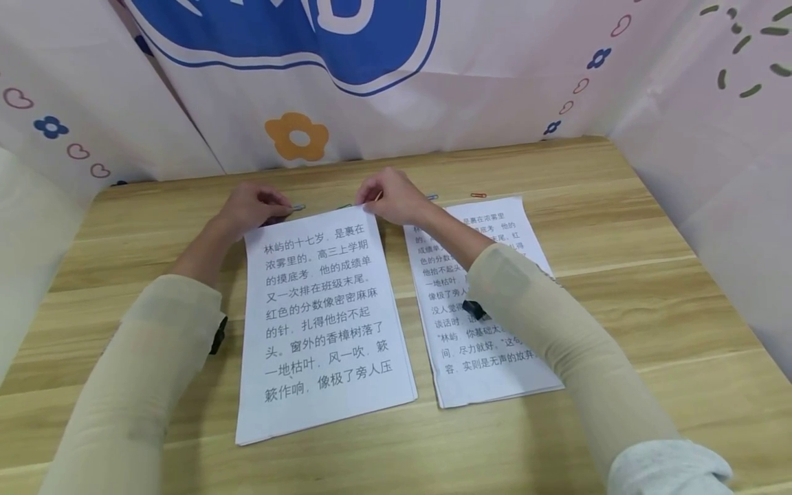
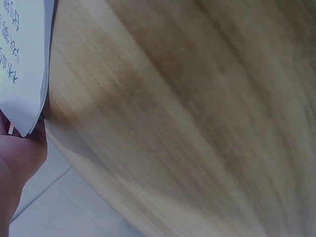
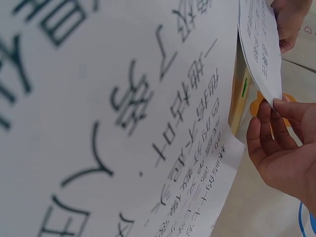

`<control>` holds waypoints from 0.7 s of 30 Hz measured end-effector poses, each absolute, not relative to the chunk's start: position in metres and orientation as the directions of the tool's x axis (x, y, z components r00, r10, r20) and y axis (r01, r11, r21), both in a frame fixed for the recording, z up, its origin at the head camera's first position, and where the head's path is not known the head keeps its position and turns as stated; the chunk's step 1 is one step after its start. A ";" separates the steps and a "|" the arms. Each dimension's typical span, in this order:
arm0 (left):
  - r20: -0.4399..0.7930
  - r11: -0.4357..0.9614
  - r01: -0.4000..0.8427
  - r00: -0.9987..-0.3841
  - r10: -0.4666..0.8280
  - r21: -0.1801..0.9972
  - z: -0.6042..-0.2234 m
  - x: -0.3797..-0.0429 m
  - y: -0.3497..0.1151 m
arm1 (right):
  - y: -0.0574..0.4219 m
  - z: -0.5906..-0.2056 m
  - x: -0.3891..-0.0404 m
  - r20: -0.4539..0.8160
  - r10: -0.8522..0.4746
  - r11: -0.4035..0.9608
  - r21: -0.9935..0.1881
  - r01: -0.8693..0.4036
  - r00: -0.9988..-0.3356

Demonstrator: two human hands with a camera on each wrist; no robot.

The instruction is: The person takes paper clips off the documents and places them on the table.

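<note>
A left stack of printed paper [image 1: 322,316] lies on the wooden table, its far edge between both hands. At its far left corner is my left hand [image 1: 250,205], fingers curled at the sheets; the left wrist view partly hides them behind the corner. A silvery-blue paper clip [image 1: 299,207] lies just beyond those fingertips. My right hand [image 1: 392,196] pinches the far right corner between thumb and fingers, clearly seen in the right wrist view. The corner there is lifted. A second printed stack [image 1: 495,371] lies under my right forearm, partly covered by it.
Along the far side lie a green clip [image 1: 344,206], partly hidden by paper, a blue clip [image 1: 432,197] and a red clip [image 1: 478,195]. Behind the wooden table [image 1: 650,309] hangs a printed cloth [image 1: 495,103]; more cloth borders both sides.
</note>
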State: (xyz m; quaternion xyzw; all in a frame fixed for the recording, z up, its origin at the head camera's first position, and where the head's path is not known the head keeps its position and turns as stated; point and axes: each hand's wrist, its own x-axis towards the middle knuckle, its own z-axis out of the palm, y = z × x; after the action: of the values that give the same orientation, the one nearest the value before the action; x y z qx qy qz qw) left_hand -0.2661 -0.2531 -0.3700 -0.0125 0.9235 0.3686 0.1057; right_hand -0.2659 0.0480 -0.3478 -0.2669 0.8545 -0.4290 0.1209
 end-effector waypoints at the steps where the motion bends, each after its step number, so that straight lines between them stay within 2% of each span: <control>1: -0.204 0.727 -0.102 -0.978 0.053 0.679 -0.370 -0.266 -0.253 | 0.048 -0.348 -0.266 0.022 -0.561 0.490 -0.797 -0.353 -0.828; 21: -0.234 0.710 -0.145 -0.972 0.029 0.689 -0.368 -0.266 -0.250 | 0.047 -0.346 -0.264 0.017 -0.554 0.497 -0.795 -0.347 -0.832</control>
State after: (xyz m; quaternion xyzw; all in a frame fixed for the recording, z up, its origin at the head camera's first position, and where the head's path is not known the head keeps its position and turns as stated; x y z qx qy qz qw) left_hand -0.2655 -0.2504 -0.3676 -0.0315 0.9176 0.3793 0.1143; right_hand -0.2641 0.0474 -0.3459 -0.2630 0.8568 -0.4267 0.1210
